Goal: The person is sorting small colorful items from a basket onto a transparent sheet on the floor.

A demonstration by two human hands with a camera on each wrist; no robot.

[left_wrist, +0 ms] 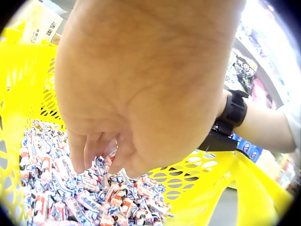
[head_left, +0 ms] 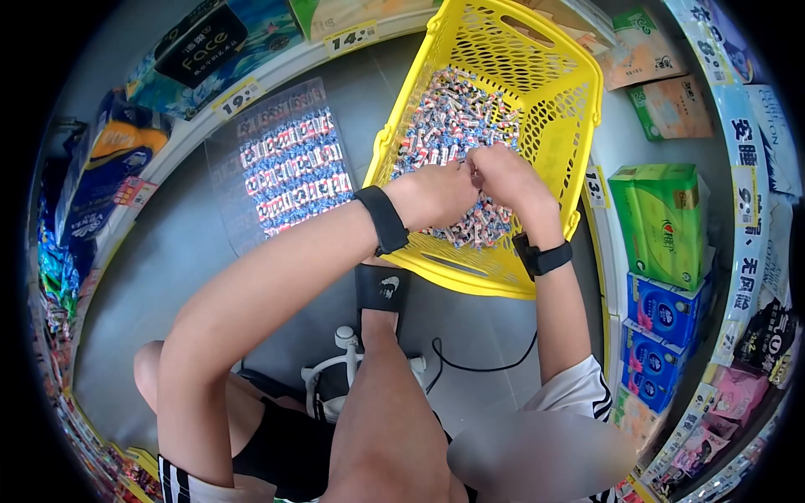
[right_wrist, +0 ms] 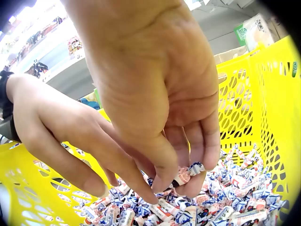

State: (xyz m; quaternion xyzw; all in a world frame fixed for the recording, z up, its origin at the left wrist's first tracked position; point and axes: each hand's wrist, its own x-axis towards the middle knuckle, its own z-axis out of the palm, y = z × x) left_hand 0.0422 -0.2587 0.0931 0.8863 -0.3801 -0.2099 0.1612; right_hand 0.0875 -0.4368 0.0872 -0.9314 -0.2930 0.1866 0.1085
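Note:
Both hands meet over a yellow shopping basket holding a heap of small wrapped candies. My right hand pinches one wrapped candy, with pink and dark print and a blue-and-white twisted end, between thumb and fingers. Close against it is my left hand, its fingers pointing down at the right fingertips. Blue-and-white wrapper shows by the left fingertips in the left wrist view, but I cannot tell whether they grip it. Left of the basket, a clear tray bears rows of the same candies.
A shelf with tissue packs runs along the right side. More tissue packs line the curved shelf at the back left. A black cable lies on the grey floor, near a white-framed stool and the person's foot.

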